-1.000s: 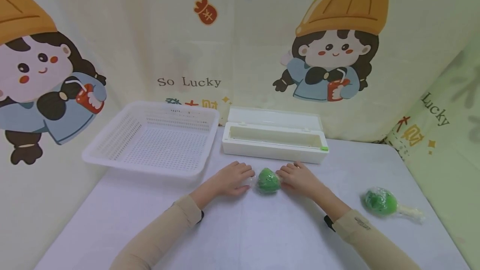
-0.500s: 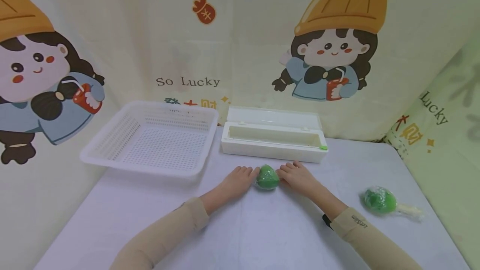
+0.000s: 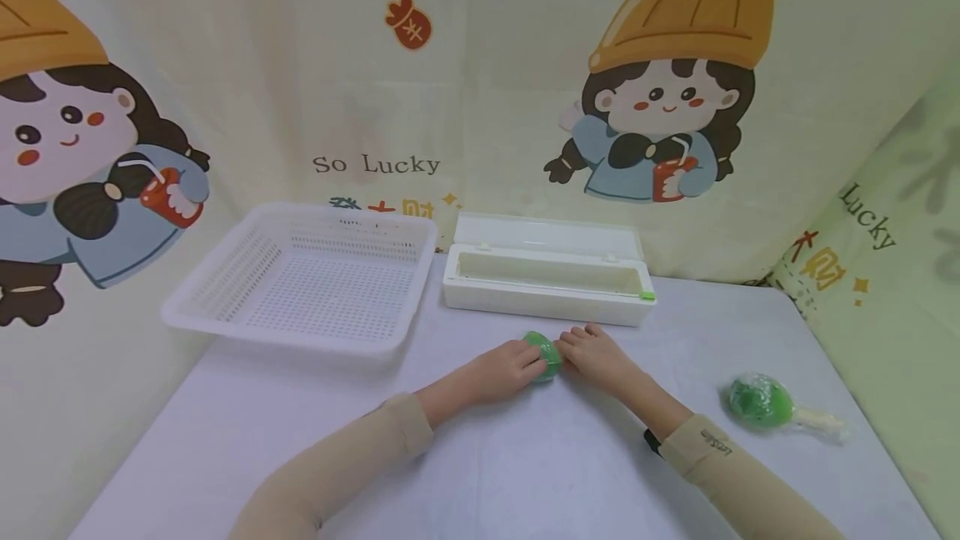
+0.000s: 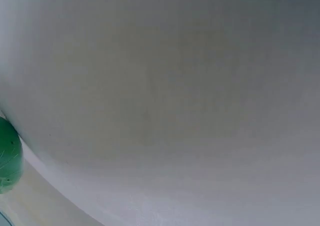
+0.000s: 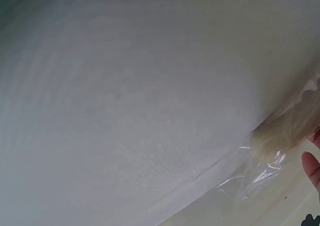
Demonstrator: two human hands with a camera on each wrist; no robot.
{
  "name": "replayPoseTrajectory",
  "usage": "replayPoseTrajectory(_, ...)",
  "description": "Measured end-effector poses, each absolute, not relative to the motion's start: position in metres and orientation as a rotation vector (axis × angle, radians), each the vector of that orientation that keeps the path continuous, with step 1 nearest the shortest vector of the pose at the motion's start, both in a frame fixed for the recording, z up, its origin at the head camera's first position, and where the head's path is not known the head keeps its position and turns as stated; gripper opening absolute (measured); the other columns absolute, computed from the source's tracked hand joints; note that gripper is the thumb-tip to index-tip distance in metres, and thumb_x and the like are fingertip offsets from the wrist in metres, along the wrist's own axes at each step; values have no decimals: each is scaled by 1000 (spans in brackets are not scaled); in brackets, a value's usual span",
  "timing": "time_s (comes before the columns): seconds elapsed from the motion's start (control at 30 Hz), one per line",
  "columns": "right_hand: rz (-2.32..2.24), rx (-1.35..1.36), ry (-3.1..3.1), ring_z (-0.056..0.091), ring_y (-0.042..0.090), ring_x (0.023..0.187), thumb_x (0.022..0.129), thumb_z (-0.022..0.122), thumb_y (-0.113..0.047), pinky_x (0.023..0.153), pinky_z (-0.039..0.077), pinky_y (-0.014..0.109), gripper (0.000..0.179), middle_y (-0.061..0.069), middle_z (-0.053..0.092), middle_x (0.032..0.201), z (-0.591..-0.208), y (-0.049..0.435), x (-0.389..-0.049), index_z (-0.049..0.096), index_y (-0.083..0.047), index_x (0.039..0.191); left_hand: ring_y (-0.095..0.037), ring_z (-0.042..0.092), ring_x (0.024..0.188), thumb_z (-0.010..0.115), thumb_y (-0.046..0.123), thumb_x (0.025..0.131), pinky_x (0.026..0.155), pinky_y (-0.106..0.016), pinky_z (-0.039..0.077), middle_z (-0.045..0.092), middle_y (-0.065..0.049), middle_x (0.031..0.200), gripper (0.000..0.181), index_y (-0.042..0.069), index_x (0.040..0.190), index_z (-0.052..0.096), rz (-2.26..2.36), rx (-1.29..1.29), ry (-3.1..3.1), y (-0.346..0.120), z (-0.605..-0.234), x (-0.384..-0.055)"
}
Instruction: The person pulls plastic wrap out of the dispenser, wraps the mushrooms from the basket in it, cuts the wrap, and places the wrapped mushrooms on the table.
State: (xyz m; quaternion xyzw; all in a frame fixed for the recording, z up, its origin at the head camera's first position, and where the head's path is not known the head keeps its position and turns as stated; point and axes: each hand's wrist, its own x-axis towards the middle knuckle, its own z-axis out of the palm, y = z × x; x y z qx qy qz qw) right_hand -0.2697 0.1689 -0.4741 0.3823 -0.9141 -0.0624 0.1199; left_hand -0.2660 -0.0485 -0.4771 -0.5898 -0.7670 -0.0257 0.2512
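Note:
A maraca with a green head [image 3: 550, 357] and a cream handle [image 5: 280, 138] lies on the white table, wrapped in clear plastic film. My left hand [image 3: 504, 372] curls its fingers over the left side of the head, hiding part of it. My right hand [image 3: 600, 357] holds the handle end, which it mostly covers in the head view. Right wrist view: loose film [image 5: 260, 173] sticks out past the handle, with fingertips [image 5: 311, 167] beside it. Left wrist view: only the edge of the green head [image 4: 9, 156] shows.
Behind the hands stands a long white film dispenser box [image 3: 551, 307] with its lid raised. A white slotted basket [image 3: 285, 340] is at the left. A second film-wrapped green maraca [image 3: 761, 401] lies at the right. A printed curtain [image 3: 495, 107] hangs behind the table.
My left hand has moved right, from the loose film beside the maraca's head onto the head itself. The right hand has stayed almost in place at the handle.

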Motion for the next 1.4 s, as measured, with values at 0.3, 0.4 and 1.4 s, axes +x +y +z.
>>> replayPoseTrajectory(0.3,-198,1124,-2608,53,18,76,79,68,-19,70,42,35,14,-1,59,82,-474,170,-268,60,-12,89,-15,39,109,35,59,89,94,-31,32,44,3,126,56,20,128,42,378,-1200,-2265,-35,-489,-265)
replayPoseTrajectory(0.4,-258,1128,-2617,54,19,80,82,65,-21,71,44,36,19,2,60,88,-475,170,-268,59,-10,96,-16,37,119,35,67,84,98,-35,29,41,2,133,66,22,132,40,444,-1087,-2334,-31,-487,-266)
replayPoseTrajectory(1.4,-192,1076,-2257,59,23,75,100,16,-35,74,43,41,43,6,59,86,-471,187,-270,50,-8,97,-20,49,99,53,57,81,88,-33,36,52,-9,110,65,3,117,46,-41,-1195,-2370,-52,-463,-274)
